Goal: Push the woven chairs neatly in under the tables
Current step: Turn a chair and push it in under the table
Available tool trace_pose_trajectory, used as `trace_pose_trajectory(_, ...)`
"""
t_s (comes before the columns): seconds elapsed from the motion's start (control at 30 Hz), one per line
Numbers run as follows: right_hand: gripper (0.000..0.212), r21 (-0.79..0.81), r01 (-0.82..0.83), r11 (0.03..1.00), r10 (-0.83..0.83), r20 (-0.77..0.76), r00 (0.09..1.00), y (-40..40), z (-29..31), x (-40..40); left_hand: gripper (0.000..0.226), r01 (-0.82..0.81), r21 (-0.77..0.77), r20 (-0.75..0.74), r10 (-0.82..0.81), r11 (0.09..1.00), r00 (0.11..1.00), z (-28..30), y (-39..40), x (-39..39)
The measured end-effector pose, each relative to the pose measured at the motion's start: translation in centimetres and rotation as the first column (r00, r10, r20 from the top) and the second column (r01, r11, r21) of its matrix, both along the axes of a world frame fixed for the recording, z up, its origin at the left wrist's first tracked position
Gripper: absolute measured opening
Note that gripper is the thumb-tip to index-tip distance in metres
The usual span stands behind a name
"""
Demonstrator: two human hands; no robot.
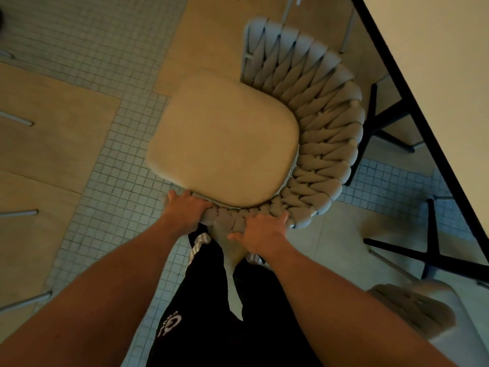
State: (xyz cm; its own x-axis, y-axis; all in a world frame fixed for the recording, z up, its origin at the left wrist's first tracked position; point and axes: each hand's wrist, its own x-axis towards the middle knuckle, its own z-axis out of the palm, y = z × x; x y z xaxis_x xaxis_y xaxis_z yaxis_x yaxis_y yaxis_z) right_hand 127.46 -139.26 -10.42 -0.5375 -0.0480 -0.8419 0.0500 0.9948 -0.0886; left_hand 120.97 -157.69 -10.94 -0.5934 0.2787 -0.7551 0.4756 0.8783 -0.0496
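Both hands — left hand point(185, 209), right hand point(260, 231) — grip the chair point(317, 144) by its near woven rim; turned sideways, it could catch the table point(434, 75) legs at right.

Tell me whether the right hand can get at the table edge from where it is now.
Probably not directly. The right hand grips the woven chair at its backrest, and that curved backrest stands between it and the table edge further right. It would have to let go and go round.
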Motion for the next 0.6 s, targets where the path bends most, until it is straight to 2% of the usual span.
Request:
trace_pose_trajectory(0.17, 0.089, -0.022, 0.048, 0.999, -0.047, 0.037, 0.998, -3.4, 0.2, -0.7, 0.055, 0.020, -0.034, -0.065, -0.022, 0.999, 0.998, -0.3, -2.2, -1.7)
trace_pose_trajectory(0.3, 0.085, -0.063, 0.001, 0.998, 0.000, 0.018, 1.000, -3.2, 0.4, -0.7, 0.050, -0.032, -0.087, -0.083, 0.025, 0.996, 0.996, -0.8, -1.9, -1.2)
trace_pose_trajectory(0.43, 0.069, -0.170, -0.177, 0.969, 0.173, -0.037, 0.984, 0.1, -0.5, -0.5, 0.053, -0.081, -0.142, -0.048, 0.075, 0.987, 0.996, -0.5, -0.1, -0.5)
trace_pose_trajectory(0.6, 0.065, -0.121, -0.403, 0.907, 0.406, -0.001, 0.914, 5.0, -0.5, -1.5, 0.057, -0.063, -0.169, 0.042, 0.071, 0.984, 0.997, -1.2, 3.9, 1.5)
